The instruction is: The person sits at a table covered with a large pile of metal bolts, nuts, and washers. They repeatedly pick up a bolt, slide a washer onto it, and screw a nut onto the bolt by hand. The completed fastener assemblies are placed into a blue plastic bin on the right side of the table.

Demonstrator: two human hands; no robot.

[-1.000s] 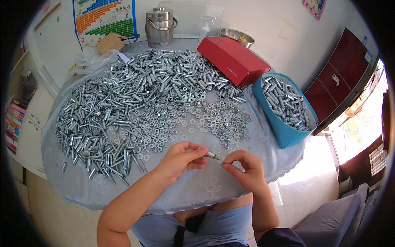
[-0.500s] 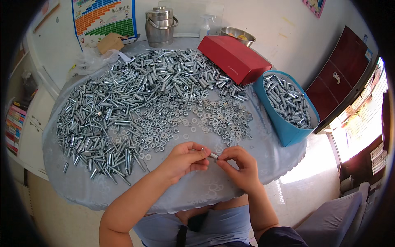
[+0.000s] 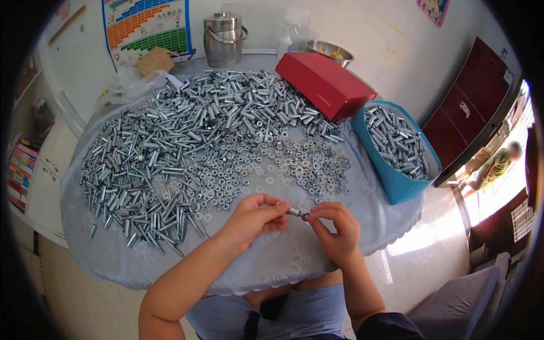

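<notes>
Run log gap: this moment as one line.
left hand: holding metal cylinder | right hand: pinching small metal part by cylinder's end | blue bin: holding metal pieces

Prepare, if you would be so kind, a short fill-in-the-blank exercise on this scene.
The left hand holds a metal rod, whose outer end is by the fingertips of the ____ hand.
The long box beside the blue bin is ____.
The spray bottle stands between the lidded pot and the metal ____.
Missing words: right; red; bowl.
</notes>
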